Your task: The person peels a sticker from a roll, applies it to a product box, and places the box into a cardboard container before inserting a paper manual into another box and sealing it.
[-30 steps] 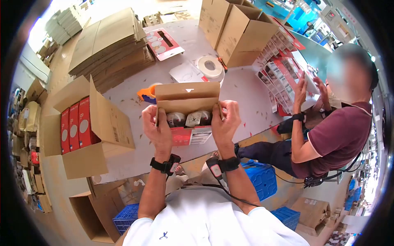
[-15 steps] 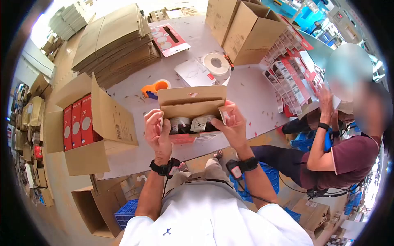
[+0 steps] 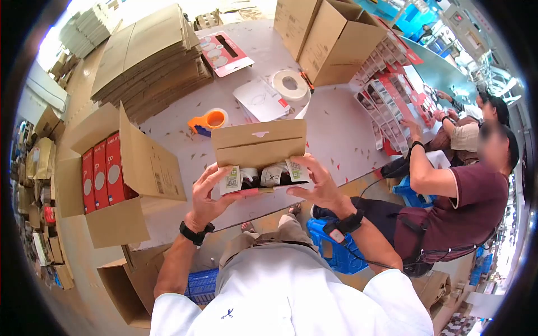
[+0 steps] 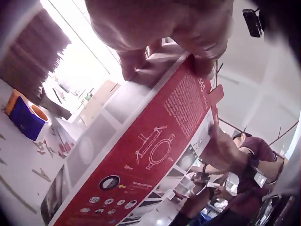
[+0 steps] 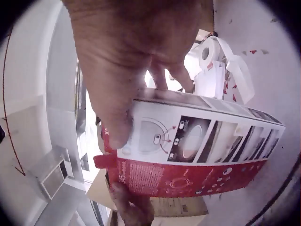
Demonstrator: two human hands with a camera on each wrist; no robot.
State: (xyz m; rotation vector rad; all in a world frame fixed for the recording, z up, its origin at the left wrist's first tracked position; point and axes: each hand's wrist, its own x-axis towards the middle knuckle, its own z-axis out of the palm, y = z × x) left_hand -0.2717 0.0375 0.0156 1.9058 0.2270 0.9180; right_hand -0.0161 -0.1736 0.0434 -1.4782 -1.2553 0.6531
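Observation:
My left hand and right hand hold a red and white printed carton between them, one at each end. Its brown inner lid flap stands up on the far side. Printed end flaps lean in over the opening beside my fingers. Inside show white-wrapped dark items, one marked with an X, partly covered by the flaps. In the right wrist view, the right thumb presses the carton's printed side, and left fingertips show under its near end.
An orange tape dispenser, a white paper sheet and a tape roll lie beyond the carton. At left, a cardboard box holds red cartons. Flattened cardboard is stacked behind. A person works at right.
The end flaps have come inward over the opening. My thumbs have left the carton's inside and moved lower along its outside. The person at right has leaned back, revealing others behind.

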